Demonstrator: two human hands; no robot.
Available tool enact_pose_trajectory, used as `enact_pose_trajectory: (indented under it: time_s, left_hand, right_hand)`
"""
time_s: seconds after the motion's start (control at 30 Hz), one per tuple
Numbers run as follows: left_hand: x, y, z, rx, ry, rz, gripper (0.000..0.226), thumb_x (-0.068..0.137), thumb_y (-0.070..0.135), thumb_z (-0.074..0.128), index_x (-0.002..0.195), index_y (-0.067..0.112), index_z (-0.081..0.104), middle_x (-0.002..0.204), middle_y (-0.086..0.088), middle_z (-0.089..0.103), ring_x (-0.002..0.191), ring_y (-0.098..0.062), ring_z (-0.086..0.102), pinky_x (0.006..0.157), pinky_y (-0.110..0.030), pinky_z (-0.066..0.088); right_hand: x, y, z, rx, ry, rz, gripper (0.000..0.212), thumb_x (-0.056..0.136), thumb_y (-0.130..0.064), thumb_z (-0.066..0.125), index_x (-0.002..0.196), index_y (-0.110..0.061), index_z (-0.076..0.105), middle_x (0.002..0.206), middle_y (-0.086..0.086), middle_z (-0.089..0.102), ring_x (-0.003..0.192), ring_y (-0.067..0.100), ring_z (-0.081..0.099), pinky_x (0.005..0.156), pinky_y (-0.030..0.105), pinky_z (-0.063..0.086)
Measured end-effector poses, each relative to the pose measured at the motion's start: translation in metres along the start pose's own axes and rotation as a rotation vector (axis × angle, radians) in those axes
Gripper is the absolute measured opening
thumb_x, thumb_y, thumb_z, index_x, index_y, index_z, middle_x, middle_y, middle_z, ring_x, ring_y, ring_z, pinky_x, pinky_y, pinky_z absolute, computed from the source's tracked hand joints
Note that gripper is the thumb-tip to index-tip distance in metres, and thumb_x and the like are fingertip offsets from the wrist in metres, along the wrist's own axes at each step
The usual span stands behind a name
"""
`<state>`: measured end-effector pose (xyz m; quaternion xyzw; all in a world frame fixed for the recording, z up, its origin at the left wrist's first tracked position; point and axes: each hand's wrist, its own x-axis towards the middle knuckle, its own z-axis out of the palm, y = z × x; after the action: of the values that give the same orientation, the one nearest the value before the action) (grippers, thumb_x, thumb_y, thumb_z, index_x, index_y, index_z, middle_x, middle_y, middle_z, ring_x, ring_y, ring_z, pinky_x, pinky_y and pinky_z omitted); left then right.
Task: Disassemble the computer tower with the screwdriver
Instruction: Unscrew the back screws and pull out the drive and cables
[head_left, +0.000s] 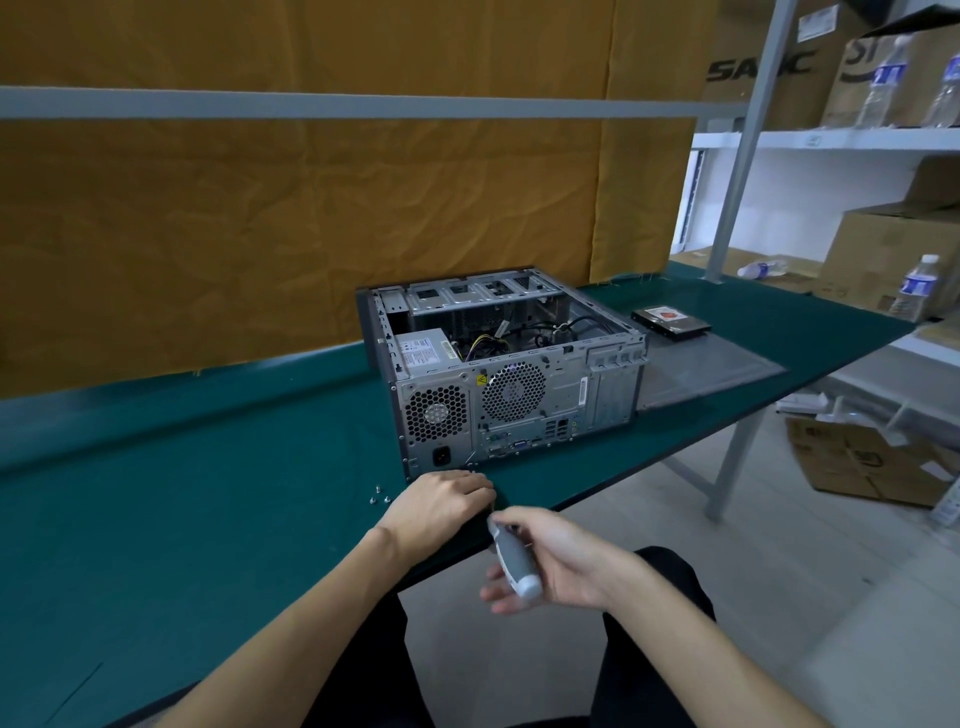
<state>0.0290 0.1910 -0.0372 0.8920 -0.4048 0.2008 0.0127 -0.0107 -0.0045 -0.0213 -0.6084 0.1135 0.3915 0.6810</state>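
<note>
Lying on its side, computer tower (511, 364) open-topped, cables exposed; rear fan grilles facing viewer

The table (208, 493) is dark teal. On it the computer tower (506, 374) is silver-grey metal with honeycomb vent grilles, a yellow warning sticker and yellow and black wires inside. Behind the tower hangs a mustard-brown sheet (311, 208). The screwdriver (511, 561), nearer than the tower, has a grey and white handle.
</note>
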Motion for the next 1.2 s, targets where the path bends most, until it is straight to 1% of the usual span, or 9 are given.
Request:
enact_pose_trajectory:
  time_s: [0.07, 0.2, 0.27, 0.47, 0.67, 0.77, 0.93, 1.07, 1.2]
  left_hand:
    - [0.001, 0.002, 0.0, -0.005, 0.003, -0.05, 0.015, 0.094, 0.014, 0.063, 0.107, 0.008, 0.069, 0.114, -0.007, 0.07, 0.104, -0.027, 0.067, 0.081, -0.037, 0.057]
    - [0.0, -0.001, 0.003, -0.064, -0.003, -0.073, 0.035, 0.098, 0.013, 0.06, 0.133, 0.008, 0.063, 0.139, -0.008, 0.062, 0.128, -0.024, 0.059, 0.101, -0.034, 0.051]
    - [-0.001, -0.003, 0.004, -0.107, -0.052, -0.104, 0.044, 0.1, 0.012, 0.056, 0.144, 0.011, 0.055, 0.151, -0.005, 0.052, 0.138, -0.021, 0.05, 0.109, -0.034, 0.044]
    - [-0.001, -0.003, 0.001, -0.019, 0.009, -0.074, 0.03, 0.09, 0.009, 0.066, 0.12, 0.008, 0.067, 0.125, -0.009, 0.068, 0.113, -0.027, 0.067, 0.084, -0.038, 0.059]
    - [-0.001, -0.003, 0.003, -0.04, 0.035, -0.076, 0.035, 0.093, 0.011, 0.065, 0.128, 0.007, 0.063, 0.127, -0.009, 0.066, 0.116, -0.025, 0.064, 0.092, -0.036, 0.056]
    - [-0.001, -0.001, 0.002, -0.011, 0.064, -0.059, 0.037, 0.089, 0.01, 0.07, 0.126, 0.007, 0.066, 0.124, -0.008, 0.068, 0.113, -0.024, 0.066, 0.094, -0.033, 0.055]
    - [-0.004, -0.001, 0.006, 0.079, 0.137, -0.141, 0.034, 0.082, 0.007, 0.079, 0.115, 0.005, 0.07, 0.103, -0.008, 0.069, 0.087, -0.025, 0.066, 0.076, -0.033, 0.057]
    - [0.001, 0.003, 0.003, 0.124, 0.076, -0.344, 0.037, 0.08, 0.005, 0.08, 0.116, 0.008, 0.07, 0.092, -0.007, 0.06, 0.069, -0.027, 0.063, 0.052, -0.036, 0.048]
    - [0.01, 0.002, 0.007, 0.102, -0.082, -0.439, 0.03, 0.101, 0.012, 0.05, 0.131, 0.015, 0.055, 0.109, -0.007, 0.05, 0.073, -0.036, 0.063, 0.055, -0.04, 0.036]
  right_hand:
    - [0.0, -0.001, -0.003, -0.028, -0.044, -0.018, 0.033, 0.101, -0.023, 0.054, 0.118, 0.006, 0.053, 0.096, 0.025, 0.071, 0.08, 0.036, 0.074, 0.059, 0.04, 0.06]
    - [0.003, -0.001, -0.001, -0.447, 0.34, -0.223, 0.035, 0.077, -0.028, 0.084, 0.095, -0.015, 0.058, 0.088, 0.009, 0.073, 0.07, 0.021, 0.069, 0.05, 0.026, 0.051]
    - [0.004, 0.001, -0.003, -0.458, 0.376, -0.212, 0.041, 0.076, -0.038, 0.085, 0.096, -0.02, 0.055, 0.094, 0.004, 0.066, 0.075, 0.017, 0.064, 0.049, 0.025, 0.05]
    - [-0.005, -0.003, -0.012, -0.064, 0.0, -0.034, 0.039, 0.101, -0.022, 0.05, 0.128, 0.007, 0.051, 0.093, 0.023, 0.072, 0.068, 0.028, 0.069, 0.053, 0.032, 0.054]
    - [0.002, -0.005, -0.002, -0.423, 0.337, -0.198, 0.03, 0.082, -0.022, 0.081, 0.099, -0.012, 0.058, 0.086, 0.01, 0.067, 0.06, 0.019, 0.061, 0.05, 0.028, 0.05]
    - [0.003, -0.004, 0.0, -0.196, 0.279, -0.078, 0.036, 0.086, -0.031, 0.073, 0.111, -0.013, 0.054, 0.095, 0.011, 0.053, 0.061, 0.018, 0.056, 0.047, 0.027, 0.05]
    - [0.0, -0.008, -0.006, -0.051, 0.166, -0.047, 0.033, 0.092, -0.022, 0.049, 0.104, 0.005, 0.062, 0.07, 0.012, 0.059, 0.048, 0.019, 0.051, 0.04, 0.024, 0.038]
    - [0.001, -0.002, -0.004, -0.358, 0.256, -0.144, 0.016, 0.091, -0.016, 0.063, 0.103, -0.006, 0.059, 0.095, 0.011, 0.061, 0.066, 0.021, 0.061, 0.055, 0.031, 0.052]
    - [0.005, 0.002, -0.002, -0.288, 0.273, -0.135, 0.031, 0.088, -0.011, 0.076, 0.106, -0.012, 0.051, 0.106, 0.011, 0.057, 0.063, 0.016, 0.065, 0.048, 0.027, 0.052]
